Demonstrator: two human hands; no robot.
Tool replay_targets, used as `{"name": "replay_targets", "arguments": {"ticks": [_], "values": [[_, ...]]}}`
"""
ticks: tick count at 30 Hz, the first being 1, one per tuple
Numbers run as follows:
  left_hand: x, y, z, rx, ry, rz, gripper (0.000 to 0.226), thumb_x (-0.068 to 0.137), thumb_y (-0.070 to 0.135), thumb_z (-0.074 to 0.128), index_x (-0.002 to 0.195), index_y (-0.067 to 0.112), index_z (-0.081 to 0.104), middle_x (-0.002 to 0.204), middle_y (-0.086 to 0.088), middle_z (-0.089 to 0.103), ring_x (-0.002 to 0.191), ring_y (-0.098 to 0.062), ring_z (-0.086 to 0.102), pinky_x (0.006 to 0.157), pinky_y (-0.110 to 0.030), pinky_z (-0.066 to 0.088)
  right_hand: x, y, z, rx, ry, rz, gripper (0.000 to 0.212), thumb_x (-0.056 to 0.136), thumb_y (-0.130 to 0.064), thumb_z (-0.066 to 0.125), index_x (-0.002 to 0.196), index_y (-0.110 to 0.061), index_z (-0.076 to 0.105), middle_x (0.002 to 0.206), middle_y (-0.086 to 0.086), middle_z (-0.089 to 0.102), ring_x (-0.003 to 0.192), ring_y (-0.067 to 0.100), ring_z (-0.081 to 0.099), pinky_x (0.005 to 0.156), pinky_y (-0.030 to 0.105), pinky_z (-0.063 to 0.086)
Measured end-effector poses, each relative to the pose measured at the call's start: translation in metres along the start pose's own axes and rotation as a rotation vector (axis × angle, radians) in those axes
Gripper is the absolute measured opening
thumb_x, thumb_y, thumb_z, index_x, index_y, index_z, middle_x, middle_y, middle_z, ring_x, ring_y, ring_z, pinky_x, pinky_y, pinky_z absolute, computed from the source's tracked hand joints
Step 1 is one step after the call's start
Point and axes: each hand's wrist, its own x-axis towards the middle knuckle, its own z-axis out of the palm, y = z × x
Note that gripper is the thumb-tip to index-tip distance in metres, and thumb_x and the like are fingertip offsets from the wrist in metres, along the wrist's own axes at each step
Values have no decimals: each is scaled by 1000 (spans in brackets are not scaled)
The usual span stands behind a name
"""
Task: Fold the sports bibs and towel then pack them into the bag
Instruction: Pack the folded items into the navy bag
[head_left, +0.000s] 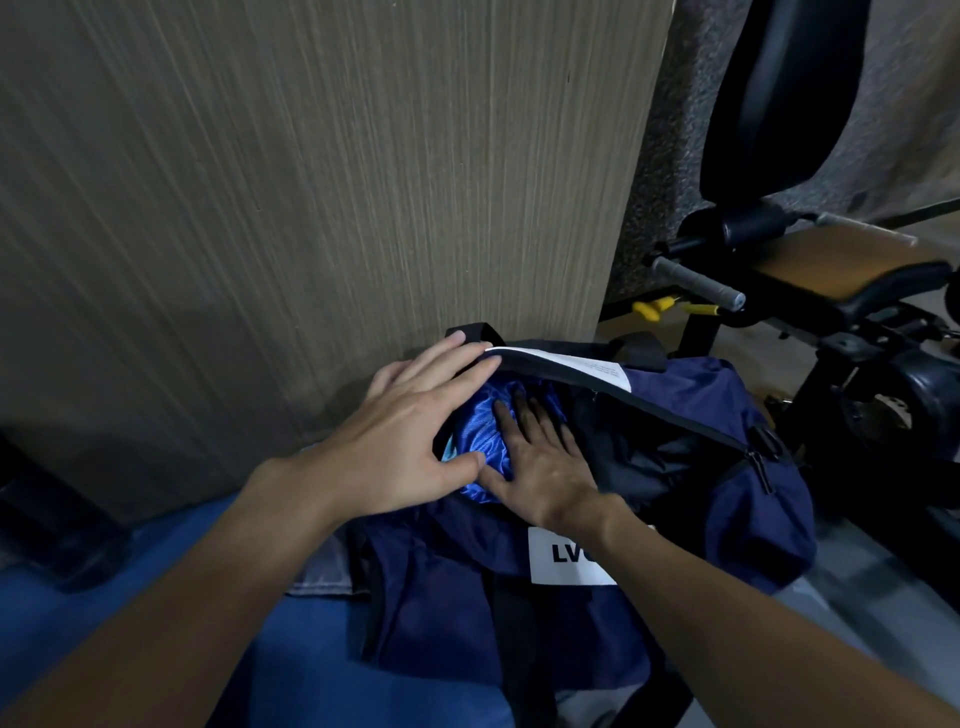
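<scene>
Bag (753, 519): navy nylon duffel, creased, white label (571, 556) on near side; lying at foot of grained wood panel (311, 182), long axis left to right, zip mouth gaping upward. Bib (475, 422): glossy blue, bunched inside mouth at left end. Left hand (410, 441): released, fingers straight, resting on bib and rim. Right hand (540, 467): flat, spread, palm down on bib. Black padded bench (779, 104) far right

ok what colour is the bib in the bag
Bright, shiny blue; the bib shows best in the head view.
</scene>
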Motion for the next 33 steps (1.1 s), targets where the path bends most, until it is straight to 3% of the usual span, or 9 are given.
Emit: {"name": "replay_targets", "arguments": {"ticks": [5, 11, 15, 19, 22, 24, 28, 30, 33], "values": [[1, -3, 2, 5, 13, 22, 87, 82, 49, 55, 158, 28, 18, 164, 17, 8, 148, 4, -10, 121, -37, 7, 5, -2, 4, -10, -1, 1, 93, 79, -80, 10, 154, -31, -12, 163, -1, -14, 150, 16, -14, 120, 42, -5], [-2, -4, 2, 10, -13, 30, 86, 82, 54, 47, 158, 29, 17, 164, 17, 7, 148, 5, -11, 121, -37, 5, 8, 0, 4, 6, -13, -9, 88, 86, -78, 19, 155, -31, -9, 164, -1, -12, 150, 17, -13, 120, 44, -4], [-2, -2, 3, 18, -45, -4, 82, 85, 47, 47, 158, 32, 12, 164, 19, 2, 146, 7, -15, 120, -33, 2, -2, -2, -11, 20, 29, -21, 86, 87, -77, 25, 156, -30, 2, 164, 1, 0, 150, 17, -8, 121, 47, -3], [-8, 2, 4, 17, -83, -41, 75, 97, 34, 53, 158, 31, 10, 164, 20, -3, 147, 5, -16, 121, -33, 1, -33, -14, -26, -46, 217, -35, 86, 81, -76, 15, 149, -27, 31, 154, 2, 30, 146, 23, 17, 119, 51, 10], [-24, 6, 9, 0, -58, -58, 71, 98, 31, 54, 158, 28, 16, 164, 19, 1, 148, 4, -12, 121, -33, 3, -64, -26, -27, -11, 378, -118, 62, 87, -59, 27, 127, -22, 56, 132, 0, 52, 125, 26, 44, 104, 48, 33], [-44, 6, 12, -62, -12, -79, 66, 97, 34, 54, 156, 29, 24, 162, 19, 9, 149, 2, -5, 120, -31, 7, -83, -37, -23, 5, 450, -219, 45, 90, -48, 36, 113, -20, 63, 116, -1, 58, 110, 26, 51, 93, 45, 40], [-109, -7, 17, -194, 96, -259, 54, 91, 46, 53, 143, 30, 49, 150, 17, 36, 146, -5, 22, 120, -35, 21, -110, -72, -9, 103, 425, -442, 32, 92, -35, 45, 109, -15, 64, 108, 1, 58, 100, 24, 52, 86, 39, 43], [-147, -16, 21, -215, 151, -400, 60, 84, 54, 45, 136, 26, 57, 142, 12, 48, 138, -10, 37, 113, -44, 35, -117, -94, 5, 139, 337, -532, 33, 93, -34, 46, 114, -14, 62, 114, 1, 58, 105, 24, 52, 90, 37, 44], [-204, -28, 28, -219, 209, -661, 54, 84, 46, 50, 133, 24, 59, 138, 7, 53, 132, -18, 45, 108, -47, 39, -123, -130, 36, 131, 134, -604, 49, 95, -42, 39, 132, -13, 53, 137, 5, 49, 125, 26, 47, 104, 39, 42]]}}
